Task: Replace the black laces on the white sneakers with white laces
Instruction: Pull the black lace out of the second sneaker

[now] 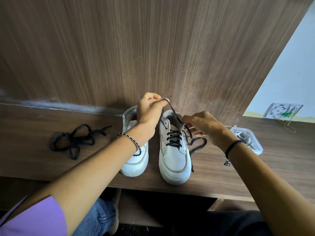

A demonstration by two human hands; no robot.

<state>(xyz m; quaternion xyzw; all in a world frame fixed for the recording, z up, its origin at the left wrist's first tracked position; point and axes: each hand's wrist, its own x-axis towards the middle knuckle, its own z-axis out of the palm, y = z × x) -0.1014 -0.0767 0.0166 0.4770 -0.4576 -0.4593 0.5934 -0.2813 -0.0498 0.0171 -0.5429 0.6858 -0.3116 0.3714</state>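
Two white sneakers stand side by side on the wooden shelf (51, 167), toes toward me. The left sneaker (136, 160) has no lace. The right sneaker (173, 160) still carries a black lace (174, 137) across its lower eyelets. My left hand (150, 109) pinches one end of that lace and holds it up above the shoe's collar. My right hand (202, 126) holds the tongue and upper edge of the right sneaker; the lace's other end trails on the shelf beside it. A loose black lace (75, 140) lies in a tangle to the left.
A clear plastic box (247, 140) holding white laces sits on the shelf at the right. A wood panel wall (153, 48) rises right behind the shoes. A white wall fitting with wires (283, 111) is at the far right. My knees are below the shelf edge.
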